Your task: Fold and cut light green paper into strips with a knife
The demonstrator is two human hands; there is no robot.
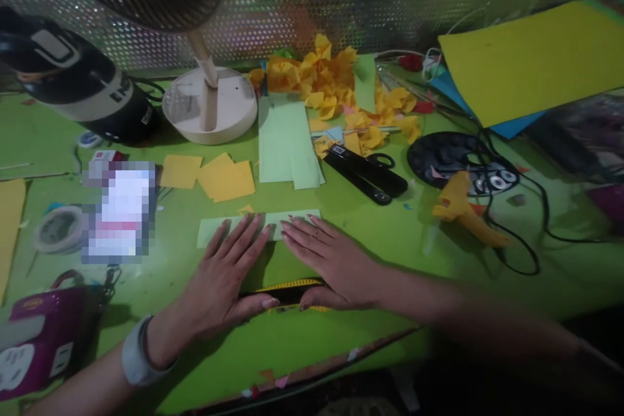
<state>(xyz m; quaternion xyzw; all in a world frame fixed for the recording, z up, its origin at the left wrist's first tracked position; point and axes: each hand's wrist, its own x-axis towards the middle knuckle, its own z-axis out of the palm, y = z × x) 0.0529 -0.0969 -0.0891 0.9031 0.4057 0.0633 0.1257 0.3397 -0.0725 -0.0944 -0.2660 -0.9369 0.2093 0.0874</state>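
A narrow pale green paper strip point(209, 232) lies flat across the green table in front of me. My left hand point(227, 270) rests palm down, its fingers stretched over the strip's left and middle part. Flat beside it, my right hand point(336, 263) has its fingertips on the strip's right part. Both hands are open. Between my thumbs and the strip lies a long black object with a yellow toothed or marked edge point(292, 285); my hands cover its ends, so its kind is unclear. Both thumbs touch or hover over it.
Behind the strip lie yellow paper squares point(227, 177), green paper sheets point(285, 140), a black stapler point(365, 173) and orange paper flowers point(312, 78). A yellow glue gun point(468, 211) and its cord lie right. Left are a phone point(121, 211), tape roll point(59, 229), fan point(209, 107) and bottle point(82, 78).
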